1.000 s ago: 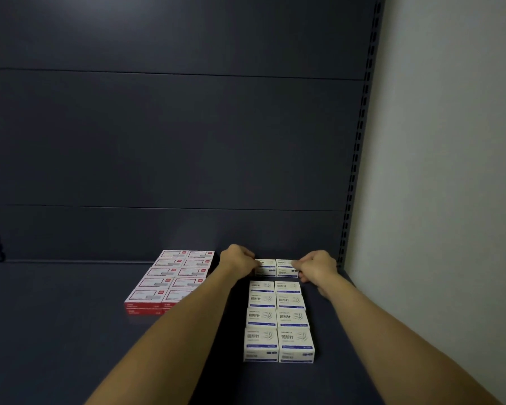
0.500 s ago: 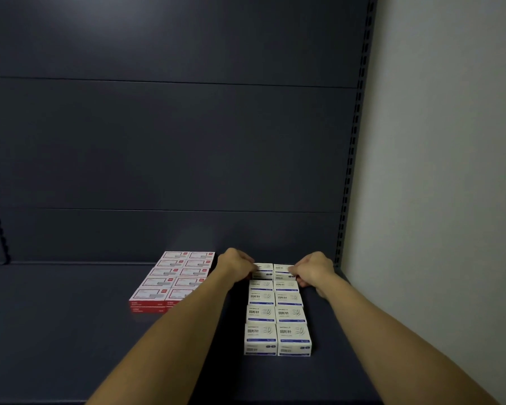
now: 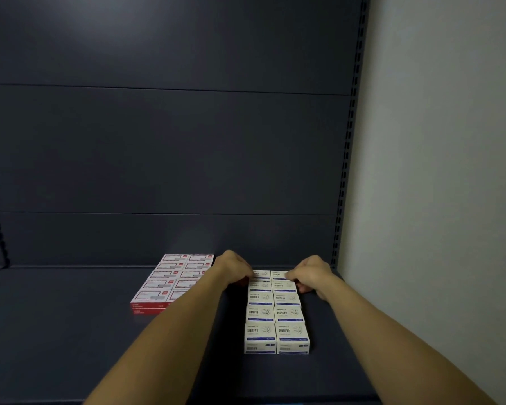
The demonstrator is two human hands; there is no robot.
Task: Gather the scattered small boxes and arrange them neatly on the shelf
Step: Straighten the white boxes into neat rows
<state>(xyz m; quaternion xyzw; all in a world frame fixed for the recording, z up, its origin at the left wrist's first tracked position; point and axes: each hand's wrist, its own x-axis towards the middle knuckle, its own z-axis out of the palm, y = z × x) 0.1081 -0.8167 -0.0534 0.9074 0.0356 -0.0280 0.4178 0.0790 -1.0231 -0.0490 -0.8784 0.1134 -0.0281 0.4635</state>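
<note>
**Shelf stock: two blocks of small boxes, both hands at the far row**

Item 1. Dark shelf board [image 3: 70,331]. It is carrying both blocks of boxes and both forearms are reaching across it from the near edge.

Item 2. White-and-blue paper-clip boxes [image 3: 276,314]. They are lying flat in two columns, five rows deep, sides touching, running from the near part of the shelf away toward the hands. The nearest pair is showing its front faces with barcodes. The block is sitting between the two forearms, nearer than the fingertips except for its last row.

Item 3. Far pair of white boxes [image 3: 270,275]. This row is lying directly between the two hands, touching the row in front of it.

Item 4. Left hand [image 3: 234,268]. It is curling knuckles-up against the left end of the far pair, fingers bent down at the box edge. Whether it is pinching the box or only pressing on it cannot be told.

Item 5. Right hand [image 3: 311,273]. It is mirroring the left at the right end of the far pair, fingers folded narrow over the box corner, thumb low beside the second row. True grasp or mere contact cannot be told.

Item 6. Red-and-white boxes [image 3: 173,280]. They are lying left of the left hand in two columns, five rows visible, stacked two layers high at the near end, partly covered by the left forearm.

Item 7. Dark back panel [image 3: 170,156], beyond the hands, and a slotted upright [image 3: 346,159] to the right, meeting a pale wall [image 3: 438,171].
</note>
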